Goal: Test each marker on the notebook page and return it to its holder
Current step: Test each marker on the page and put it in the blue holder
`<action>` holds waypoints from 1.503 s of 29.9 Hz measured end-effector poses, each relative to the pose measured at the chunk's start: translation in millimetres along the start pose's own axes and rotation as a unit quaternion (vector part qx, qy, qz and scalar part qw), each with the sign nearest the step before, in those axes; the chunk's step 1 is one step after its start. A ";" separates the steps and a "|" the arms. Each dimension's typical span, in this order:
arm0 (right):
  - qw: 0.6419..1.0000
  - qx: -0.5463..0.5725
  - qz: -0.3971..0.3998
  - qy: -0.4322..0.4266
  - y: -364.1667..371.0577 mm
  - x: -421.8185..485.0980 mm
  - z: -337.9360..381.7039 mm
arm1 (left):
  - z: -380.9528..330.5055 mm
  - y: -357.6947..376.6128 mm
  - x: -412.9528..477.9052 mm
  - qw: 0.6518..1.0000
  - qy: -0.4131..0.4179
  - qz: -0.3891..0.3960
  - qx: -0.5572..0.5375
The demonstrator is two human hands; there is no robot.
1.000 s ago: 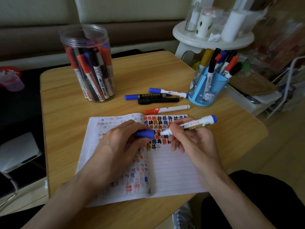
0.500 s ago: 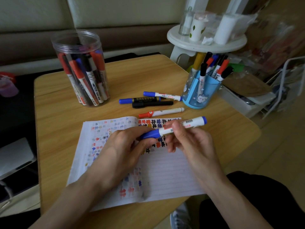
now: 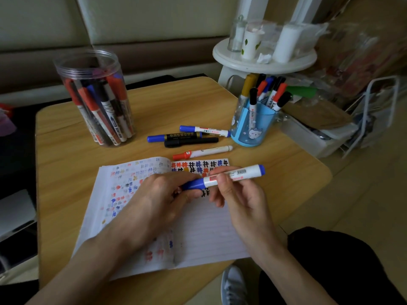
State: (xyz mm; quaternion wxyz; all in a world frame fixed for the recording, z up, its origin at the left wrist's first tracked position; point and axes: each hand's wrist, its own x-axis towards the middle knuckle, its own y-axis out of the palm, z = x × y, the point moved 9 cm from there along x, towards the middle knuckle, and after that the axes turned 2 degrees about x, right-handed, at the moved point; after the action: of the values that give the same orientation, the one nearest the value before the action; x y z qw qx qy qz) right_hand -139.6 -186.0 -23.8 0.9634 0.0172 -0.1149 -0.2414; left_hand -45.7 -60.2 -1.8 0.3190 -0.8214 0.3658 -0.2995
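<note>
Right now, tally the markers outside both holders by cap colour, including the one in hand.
Blue: 3 (white marker, black-and-gold marker, held marker gripped by the left hand and right hand)
Black: 1 (black marker)
Red: 1 (red-capped marker)
Total: 5

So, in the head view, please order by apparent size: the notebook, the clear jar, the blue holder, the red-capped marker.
1. notebook
2. clear jar
3. blue holder
4. red-capped marker
Jar and holder stand farther away, so real sizes are unsure.
</note>
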 end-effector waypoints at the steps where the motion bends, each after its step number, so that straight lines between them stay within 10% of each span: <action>1: 1.000 -0.009 -0.002 -0.011 -0.9 0.2 4.6 | 0.2 3.6 2.9 1.000 0.008 0.014 0.018; 9: 0.977 -0.163 -0.114 -0.082 -90.2 -5.8 50.9 | -10.3 39.1 5.1 0.974 0.049 0.074 0.206; 28: 0.866 -0.333 -0.369 0.043 -318.6 -150.3 73.1 | -172.6 197.2 78.8 0.971 0.169 0.144 0.093; 33: 0.841 -0.418 -0.344 -0.002 -309.4 -145.6 72.6 | -162.8 191.3 73.6 0.966 0.188 0.143 0.106; 45: 0.926 -0.349 -0.127 -0.063 -136.6 -25.0 53.5 | -36.4 42.7 20.8 0.978 0.092 0.029 0.184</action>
State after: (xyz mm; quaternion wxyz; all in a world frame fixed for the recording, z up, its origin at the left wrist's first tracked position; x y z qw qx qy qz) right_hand -236.3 -293.7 10.8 0.8606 -0.3210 -0.0810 -0.3870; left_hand -78.1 -110.4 -5.7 0.4378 -0.7065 0.3565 -0.4267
